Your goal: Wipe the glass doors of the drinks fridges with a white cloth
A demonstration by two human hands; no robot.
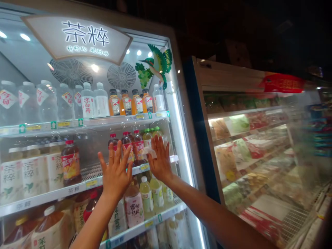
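Note:
My left hand [116, 172] lies flat with spread fingers on the glass door [77, 138] of a lit drinks fridge, holding nothing. To its right, my right hand [160, 159] also presses on the glass, fingers stretched, with a white cloth or tissue [148, 152] pinned under its fingers. Behind the glass at hand height stand red-capped tea bottles [128, 145] and green-capped bottles [151, 136] on the middle shelf.
The fridge holds water bottles [46, 100] and orange drinks [129, 102] on the top shelf and large tea bottles [70, 162] lower down. A second chiller [259, 155] with packaged food stands to the right, its dark blue frame [199, 138] between them.

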